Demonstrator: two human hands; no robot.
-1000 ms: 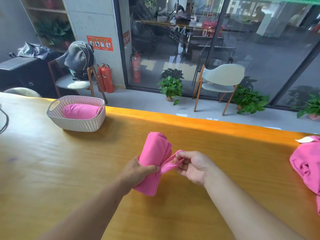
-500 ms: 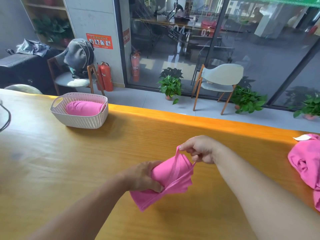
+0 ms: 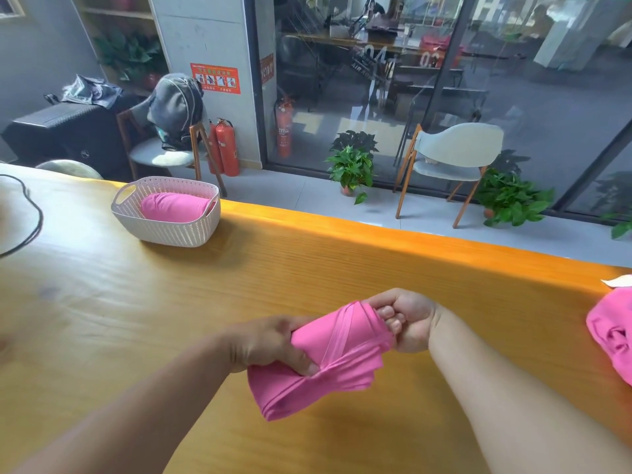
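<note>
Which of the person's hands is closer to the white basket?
Left. The left hand grips the pink cloth on the side toward the basket; the right hand holds its far end.

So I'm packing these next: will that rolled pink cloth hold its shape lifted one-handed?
Probably floppy: the pink cloth sags and creases below the left hand. Likely unrolls if the right hand releases its stretched edge.

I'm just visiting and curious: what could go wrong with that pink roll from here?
The right hand stretches an edge over the top of the pink roll; it could slip and spring back. The lower end fans loose below the left hand, so a slack grip might let it unroll.
</note>
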